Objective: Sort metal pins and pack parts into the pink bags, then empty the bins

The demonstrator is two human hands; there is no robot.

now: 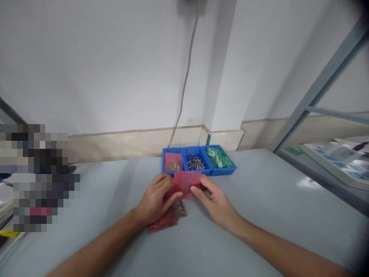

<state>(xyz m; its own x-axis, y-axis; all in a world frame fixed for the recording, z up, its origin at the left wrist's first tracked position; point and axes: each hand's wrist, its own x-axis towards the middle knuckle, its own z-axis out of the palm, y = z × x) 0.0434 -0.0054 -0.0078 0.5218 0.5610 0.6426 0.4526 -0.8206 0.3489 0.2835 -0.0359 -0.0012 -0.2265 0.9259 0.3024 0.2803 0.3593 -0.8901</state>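
Observation:
A small pink plastic bag (pixel 187 184) is held up between my two hands, just in front of the blue bins. My left hand (pixel 157 198) grips its left side, thumb towards me. At its right side my right hand (pixel 215 198) pinches the edge between thumb and fingers. Beneath my left hand lie several filled red bags (pixel 167 222) with small, unclear contents. The left blue bin (pixel 163 159) holds pink bags, the middle one shiny metal pins or screws (pixel 196 163), and the right one green bags (pixel 219 157) with pale pieces.
The grey table (pixel 273 204) meets a white wall with a hanging cable (pixel 186 73). At right, a metal frame (pixel 302 102) stands before a white tray (pixel 334 161) of blue-and-white items. A blurred-out area and papers are at far left.

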